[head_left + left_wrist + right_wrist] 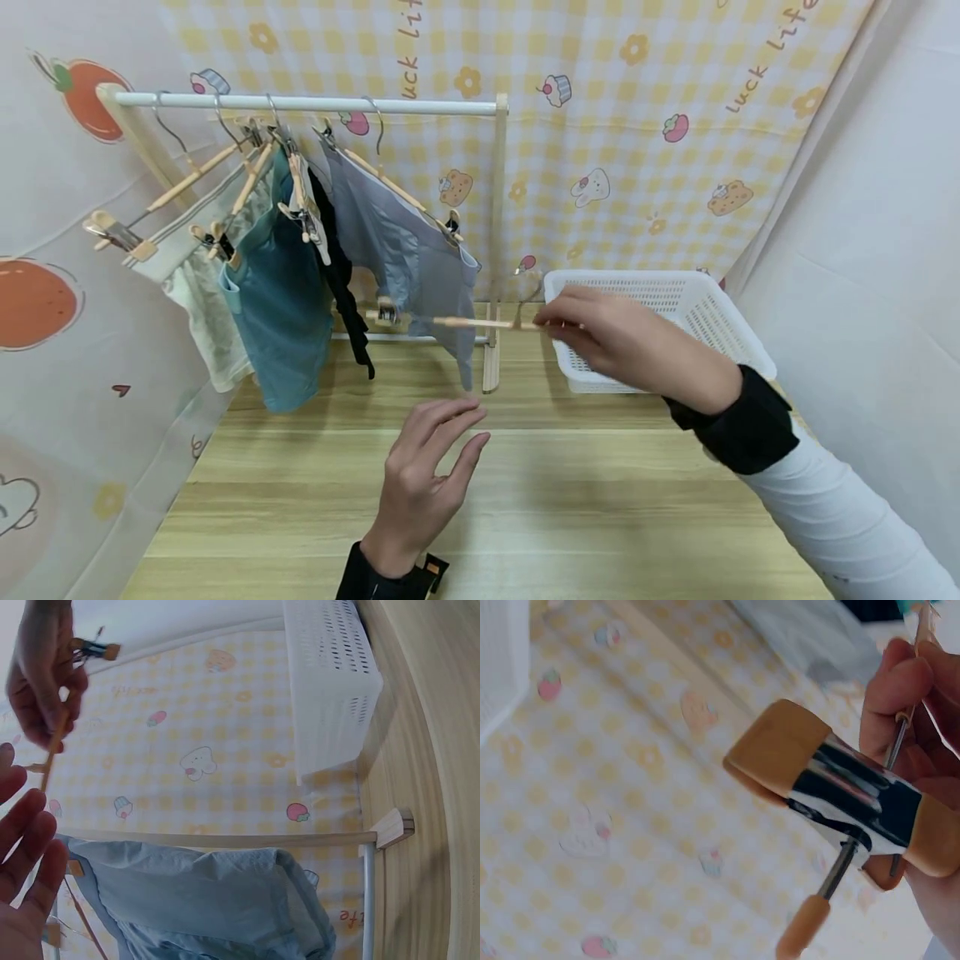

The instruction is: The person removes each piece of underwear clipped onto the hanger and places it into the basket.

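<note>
My right hand (558, 321) pinches one end of a wooden clip hanger (457, 322) and holds it level in front of the rack, just left of the white basket (738, 329). In the right wrist view the hanger's wood-and-metal clip (840, 795) fills the middle, with my fingers (904, 690) curled round its wire. My left hand (461, 429) hovers open above the wooden table (600, 517), fingers spread, below the hanger and touching nothing. The left wrist view shows that hand's fingers (26, 840) at the lower left and the right hand (41, 675) with the hanger above.
A small clothes rack (300, 102) stands at the back left, with several garments on clip hangers, among them a teal piece (281, 308) and a grey-blue piece (408, 250). One rack post (495, 233) rises beside the basket. Printed cloth walls close in all round.
</note>
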The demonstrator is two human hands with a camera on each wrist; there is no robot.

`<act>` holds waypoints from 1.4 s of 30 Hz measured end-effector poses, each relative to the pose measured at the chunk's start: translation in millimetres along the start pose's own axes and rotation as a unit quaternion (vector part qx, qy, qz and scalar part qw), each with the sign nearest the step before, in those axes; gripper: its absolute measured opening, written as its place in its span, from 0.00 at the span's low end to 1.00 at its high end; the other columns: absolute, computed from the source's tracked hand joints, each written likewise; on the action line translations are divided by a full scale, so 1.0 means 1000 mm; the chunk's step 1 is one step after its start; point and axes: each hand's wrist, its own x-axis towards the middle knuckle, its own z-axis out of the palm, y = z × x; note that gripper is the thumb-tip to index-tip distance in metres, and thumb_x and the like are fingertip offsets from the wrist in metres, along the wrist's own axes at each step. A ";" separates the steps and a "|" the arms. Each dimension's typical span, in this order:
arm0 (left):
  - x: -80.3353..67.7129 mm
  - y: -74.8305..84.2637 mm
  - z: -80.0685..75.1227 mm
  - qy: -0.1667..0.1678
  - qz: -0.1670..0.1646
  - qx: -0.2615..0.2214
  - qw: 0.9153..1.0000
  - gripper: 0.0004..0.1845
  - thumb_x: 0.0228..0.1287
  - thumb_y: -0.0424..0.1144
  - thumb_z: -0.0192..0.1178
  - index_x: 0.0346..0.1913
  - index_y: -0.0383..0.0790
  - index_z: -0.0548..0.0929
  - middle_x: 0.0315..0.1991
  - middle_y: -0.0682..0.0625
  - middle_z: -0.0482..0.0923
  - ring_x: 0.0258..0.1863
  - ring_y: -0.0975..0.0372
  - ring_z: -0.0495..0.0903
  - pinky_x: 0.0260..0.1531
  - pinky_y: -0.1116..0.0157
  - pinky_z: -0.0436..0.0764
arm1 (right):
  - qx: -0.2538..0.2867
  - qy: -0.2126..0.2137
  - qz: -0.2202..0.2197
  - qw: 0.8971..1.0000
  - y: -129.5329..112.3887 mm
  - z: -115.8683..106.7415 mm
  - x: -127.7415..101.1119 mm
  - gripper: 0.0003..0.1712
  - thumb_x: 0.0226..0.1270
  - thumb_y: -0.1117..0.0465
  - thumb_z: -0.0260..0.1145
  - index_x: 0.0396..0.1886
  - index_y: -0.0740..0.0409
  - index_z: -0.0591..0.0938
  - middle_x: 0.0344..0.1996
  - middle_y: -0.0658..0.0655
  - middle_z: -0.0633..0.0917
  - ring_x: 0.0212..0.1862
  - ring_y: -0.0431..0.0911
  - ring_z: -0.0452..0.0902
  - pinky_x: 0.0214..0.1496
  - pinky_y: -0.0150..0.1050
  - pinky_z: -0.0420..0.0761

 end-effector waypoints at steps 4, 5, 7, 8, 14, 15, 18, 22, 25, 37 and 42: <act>-0.004 -0.001 0.001 -0.023 -0.025 0.002 0.999 0.15 0.84 0.43 0.60 0.56 0.36 0.89 0.53 0.41 0.87 0.52 0.52 0.85 0.58 0.69 0.82 | -0.018 0.067 -0.001 0.998 0.006 -0.021 0.010 0.12 0.73 0.75 0.70 0.52 0.60 0.89 0.40 0.54 0.89 0.37 0.40 0.80 0.36 0.39 0.82; -0.005 -0.001 0.001 -0.029 -0.031 0.003 0.999 0.15 0.84 0.44 0.60 0.56 0.36 0.89 0.53 0.42 0.87 0.52 0.52 0.85 0.58 0.69 0.82 | -0.022 0.085 0.000 0.996 0.008 -0.025 0.013 0.12 0.73 0.75 0.70 0.51 0.61 0.89 0.39 0.54 0.90 0.36 0.41 0.81 0.35 0.39 0.82; -0.007 -0.002 0.001 -0.038 -0.042 0.004 0.998 0.16 0.85 0.44 0.59 0.56 0.37 0.89 0.54 0.43 0.87 0.52 0.53 0.85 0.57 0.68 0.82 | -0.031 0.112 0.005 0.993 0.011 -0.031 0.020 0.11 0.73 0.74 0.70 0.51 0.62 0.89 0.39 0.56 0.91 0.36 0.42 0.82 0.35 0.38 0.81; -0.007 -0.002 0.002 -0.041 -0.044 0.005 0.998 0.16 0.85 0.45 0.59 0.56 0.37 0.89 0.53 0.43 0.87 0.51 0.53 0.85 0.56 0.68 0.82 | -0.034 0.123 0.010 0.992 0.013 -0.033 0.024 0.10 0.74 0.74 0.70 0.51 0.63 0.89 0.39 0.57 0.91 0.36 0.43 0.82 0.35 0.38 0.80; -0.010 -0.003 0.002 -0.050 -0.060 0.009 0.997 0.15 0.85 0.45 0.59 0.56 0.38 0.89 0.54 0.44 0.88 0.51 0.53 0.86 0.54 0.65 0.83 | -0.049 0.140 0.061 0.987 0.022 -0.041 0.047 0.08 0.77 0.71 0.67 0.51 0.65 0.89 0.38 0.61 0.90 0.37 0.49 0.83 0.37 0.38 0.76; -0.011 -0.003 0.002 -0.053 -0.063 0.009 0.997 0.15 0.85 0.45 0.59 0.56 0.38 0.89 0.54 0.45 0.88 0.51 0.53 0.86 0.54 0.65 0.83 | -0.052 0.138 0.070 0.987 0.024 -0.041 0.050 0.08 0.78 0.71 0.67 0.51 0.65 0.89 0.38 0.61 0.90 0.37 0.50 0.84 0.38 0.39 0.76; -0.011 -0.003 0.002 -0.055 -0.068 0.010 0.996 0.14 0.84 0.44 0.59 0.57 0.39 0.89 0.55 0.45 0.88 0.50 0.54 0.86 0.54 0.66 0.83 | -0.063 0.127 0.093 0.986 0.028 -0.041 0.060 0.09 0.78 0.70 0.67 0.51 0.66 0.89 0.38 0.62 0.90 0.39 0.53 0.84 0.40 0.45 0.78; -0.012 -0.004 0.000 -0.058 -0.074 0.012 0.996 0.14 0.84 0.43 0.60 0.57 0.39 0.89 0.54 0.45 0.88 0.51 0.54 0.85 0.54 0.68 0.82 | -0.071 0.103 0.122 0.985 0.032 -0.039 0.076 0.11 0.79 0.70 0.65 0.53 0.67 0.89 0.41 0.64 0.90 0.39 0.54 0.83 0.43 0.47 0.79; -0.013 -0.005 0.000 -0.059 -0.076 0.014 0.995 0.14 0.84 0.43 0.60 0.57 0.39 0.89 0.54 0.45 0.88 0.50 0.55 0.86 0.53 0.68 0.83 | -0.068 0.082 0.141 0.984 0.034 -0.037 0.089 0.12 0.80 0.70 0.62 0.54 0.67 0.89 0.44 0.64 0.90 0.41 0.55 0.83 0.46 0.48 0.80; -0.016 -0.007 0.000 -0.068 -0.092 0.030 0.993 0.11 0.80 0.38 0.65 0.56 0.38 0.89 0.52 0.46 0.88 0.48 0.54 0.86 0.50 0.64 0.84 | -0.101 0.016 0.169 0.980 0.032 -0.049 0.145 0.17 0.82 0.69 0.56 0.55 0.68 0.89 0.48 0.68 0.91 0.44 0.57 0.82 0.49 0.49 0.80; -0.017 -0.008 0.000 -0.066 -0.094 0.033 0.993 0.10 0.78 0.37 0.66 0.56 0.38 0.89 0.51 0.46 0.89 0.49 0.55 0.86 0.50 0.62 0.85 | -0.104 -0.016 0.177 0.979 0.030 -0.051 0.156 0.17 0.81 0.69 0.56 0.54 0.67 0.90 0.50 0.66 0.91 0.44 0.55 0.82 0.48 0.47 0.81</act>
